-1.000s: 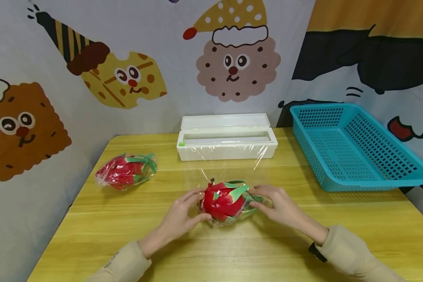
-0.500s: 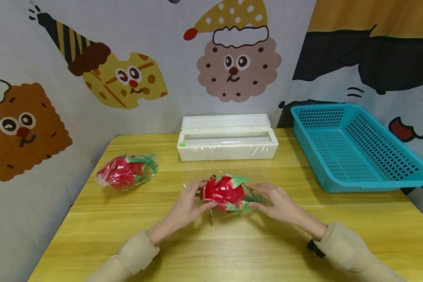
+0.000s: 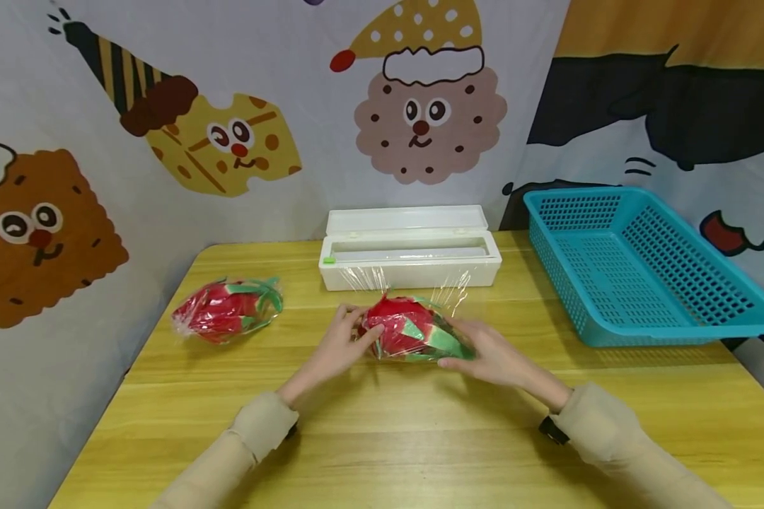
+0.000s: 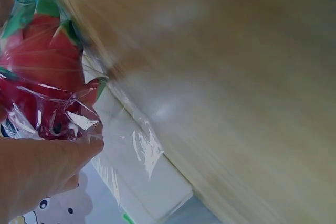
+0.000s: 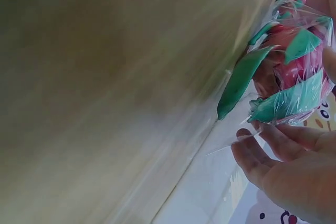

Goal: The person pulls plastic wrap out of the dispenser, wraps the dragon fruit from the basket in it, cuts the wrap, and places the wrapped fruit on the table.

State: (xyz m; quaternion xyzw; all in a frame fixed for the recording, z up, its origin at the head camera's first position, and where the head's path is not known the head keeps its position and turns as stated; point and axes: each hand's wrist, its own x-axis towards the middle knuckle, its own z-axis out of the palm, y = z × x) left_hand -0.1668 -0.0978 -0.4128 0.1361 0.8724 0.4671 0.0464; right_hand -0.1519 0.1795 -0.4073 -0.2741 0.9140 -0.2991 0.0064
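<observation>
A red dragon fruit [image 3: 414,329] with green scales lies sideways between both hands, clear plastic wrap around it. My left hand [image 3: 344,343] grips its left end, thumb over the near side. At the leafy right end, my right hand [image 3: 496,353] holds it between thumb and fingers; in the right wrist view the fingertips [image 5: 244,148] are at the edge of the film below the green leaf tips. Cling film [image 3: 452,293] stretches from the fruit back to a white wrap dispenser [image 3: 414,276], whose lid stands up. In the left wrist view, bunched film [image 4: 79,119] covers the fruit's end beside the left fingers.
A second dragon fruit [image 3: 226,309], wrapped in film, lies on the wooden table [image 3: 382,452] at the left. At the right stands a blue plastic basket [image 3: 681,331]. A cartoon-printed cloth [image 3: 318,162] hangs behind the table.
Both hands have moved the dragon fruit away from the person, nearer the dispenser, turning it over on the way. The film between fruit and dispenser is shorter. The other fruit and the basket stayed put.
</observation>
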